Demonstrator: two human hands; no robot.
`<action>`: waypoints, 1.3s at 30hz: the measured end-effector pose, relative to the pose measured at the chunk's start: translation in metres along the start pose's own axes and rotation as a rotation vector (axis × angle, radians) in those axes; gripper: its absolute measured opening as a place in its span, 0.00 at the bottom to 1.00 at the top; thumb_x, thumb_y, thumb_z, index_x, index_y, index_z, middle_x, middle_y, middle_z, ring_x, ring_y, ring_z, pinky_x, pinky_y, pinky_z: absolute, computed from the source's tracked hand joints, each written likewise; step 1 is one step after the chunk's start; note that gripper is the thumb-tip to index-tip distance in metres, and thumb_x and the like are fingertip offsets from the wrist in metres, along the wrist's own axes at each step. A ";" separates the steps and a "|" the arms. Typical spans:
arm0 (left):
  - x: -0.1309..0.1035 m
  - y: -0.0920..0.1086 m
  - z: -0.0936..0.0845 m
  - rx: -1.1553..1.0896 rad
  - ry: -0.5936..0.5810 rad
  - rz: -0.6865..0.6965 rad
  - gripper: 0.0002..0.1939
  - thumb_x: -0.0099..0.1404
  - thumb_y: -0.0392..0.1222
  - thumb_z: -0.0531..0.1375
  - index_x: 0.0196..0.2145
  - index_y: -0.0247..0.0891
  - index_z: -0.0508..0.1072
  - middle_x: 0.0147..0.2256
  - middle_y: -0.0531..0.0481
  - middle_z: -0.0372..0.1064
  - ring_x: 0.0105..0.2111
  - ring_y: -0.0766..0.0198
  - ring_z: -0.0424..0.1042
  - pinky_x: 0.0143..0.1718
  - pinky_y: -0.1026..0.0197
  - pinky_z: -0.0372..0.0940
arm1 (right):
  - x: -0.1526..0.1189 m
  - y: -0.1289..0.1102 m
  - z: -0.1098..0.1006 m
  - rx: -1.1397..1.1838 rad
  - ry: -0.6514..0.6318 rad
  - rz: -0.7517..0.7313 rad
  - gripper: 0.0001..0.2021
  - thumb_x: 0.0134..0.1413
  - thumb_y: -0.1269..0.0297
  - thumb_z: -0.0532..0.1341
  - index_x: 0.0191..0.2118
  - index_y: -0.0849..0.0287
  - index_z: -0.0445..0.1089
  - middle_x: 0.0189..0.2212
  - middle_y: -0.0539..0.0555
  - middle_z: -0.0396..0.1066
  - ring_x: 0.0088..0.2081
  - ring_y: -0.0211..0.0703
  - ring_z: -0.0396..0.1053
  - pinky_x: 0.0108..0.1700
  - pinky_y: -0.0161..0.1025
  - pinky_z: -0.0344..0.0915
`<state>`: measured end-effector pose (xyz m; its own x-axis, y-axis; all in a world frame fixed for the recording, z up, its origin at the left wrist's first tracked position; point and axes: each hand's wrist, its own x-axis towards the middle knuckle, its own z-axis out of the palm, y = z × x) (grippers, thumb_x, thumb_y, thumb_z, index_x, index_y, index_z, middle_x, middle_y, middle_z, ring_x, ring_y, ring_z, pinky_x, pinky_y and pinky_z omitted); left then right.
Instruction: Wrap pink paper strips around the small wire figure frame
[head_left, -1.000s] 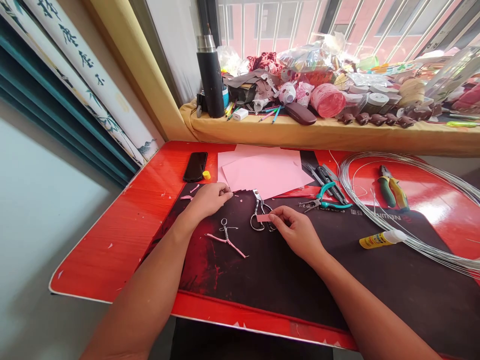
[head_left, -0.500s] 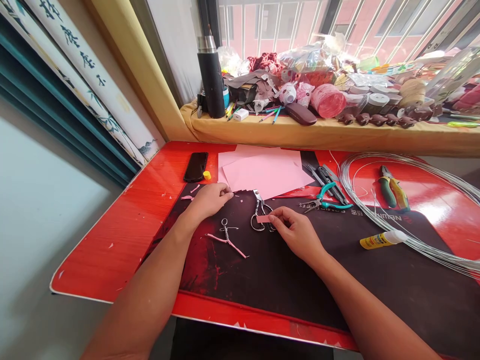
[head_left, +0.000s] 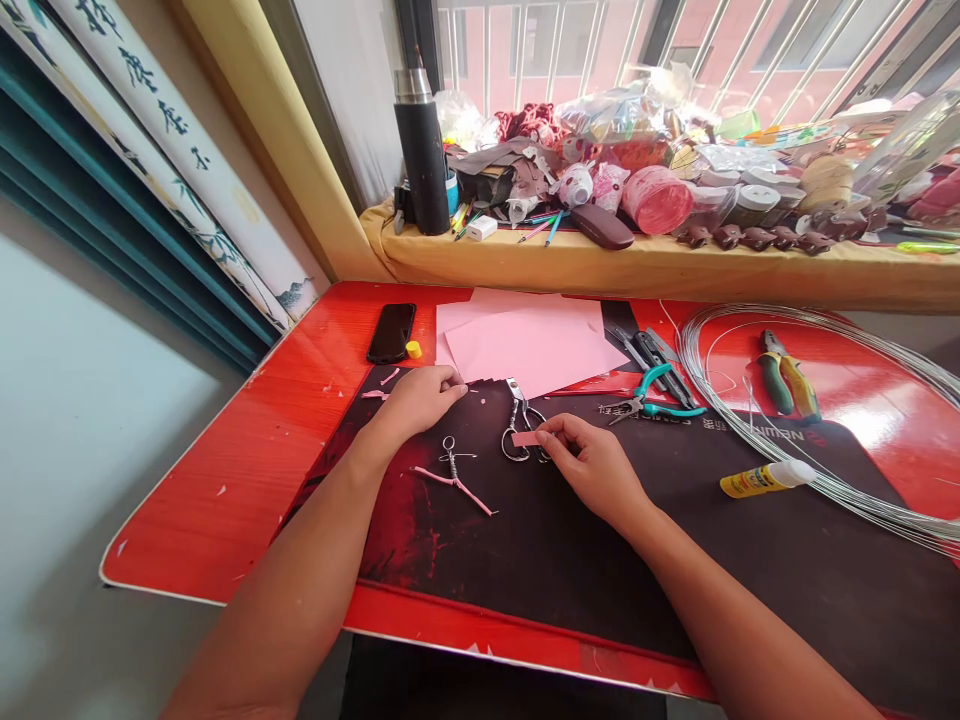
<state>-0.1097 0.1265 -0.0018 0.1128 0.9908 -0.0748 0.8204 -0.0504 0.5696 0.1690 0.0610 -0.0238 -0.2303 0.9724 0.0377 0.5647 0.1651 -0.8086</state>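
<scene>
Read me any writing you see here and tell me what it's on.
Black desk mat: pale upside-down lettering by the teal pliers, too small to read.
Scroll at left: black brush characters, too blurred to read.
Yellow glue tube: print too small to read.

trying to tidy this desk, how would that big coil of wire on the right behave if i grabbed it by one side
The wire coil is many thin loose loops with nothing visibly binding them, so it would probably sag and spring apart rather than lift as one ring. It looks light for its spread. Its loops ring the green and yellow pliers and lie by the glue tube, so it may drag them.
</scene>
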 end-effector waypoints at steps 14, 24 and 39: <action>0.001 0.000 0.002 -0.001 0.000 0.004 0.09 0.68 0.46 0.62 0.36 0.41 0.79 0.31 0.51 0.75 0.31 0.60 0.72 0.33 0.59 0.59 | 0.000 0.002 0.000 0.005 -0.008 -0.002 0.14 0.69 0.50 0.59 0.41 0.54 0.77 0.24 0.47 0.67 0.26 0.40 0.59 0.29 0.38 0.53; 0.001 0.000 0.001 0.015 -0.002 0.003 0.09 0.69 0.46 0.62 0.38 0.40 0.80 0.33 0.50 0.77 0.32 0.59 0.74 0.35 0.59 0.60 | 0.000 -0.002 0.000 -0.003 -0.008 0.008 0.15 0.68 0.50 0.59 0.40 0.54 0.76 0.24 0.47 0.69 0.25 0.40 0.58 0.29 0.39 0.53; 0.001 0.000 0.002 0.015 0.003 -0.003 0.07 0.69 0.45 0.62 0.37 0.42 0.80 0.33 0.50 0.78 0.33 0.58 0.74 0.33 0.59 0.59 | 0.001 -0.003 0.000 -0.018 -0.013 0.011 0.14 0.68 0.51 0.59 0.41 0.54 0.77 0.24 0.47 0.68 0.24 0.40 0.58 0.28 0.38 0.53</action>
<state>-0.1084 0.1269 -0.0032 0.1084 0.9913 -0.0744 0.8293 -0.0489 0.5567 0.1668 0.0611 -0.0211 -0.2342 0.9720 0.0208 0.5815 0.1572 -0.7982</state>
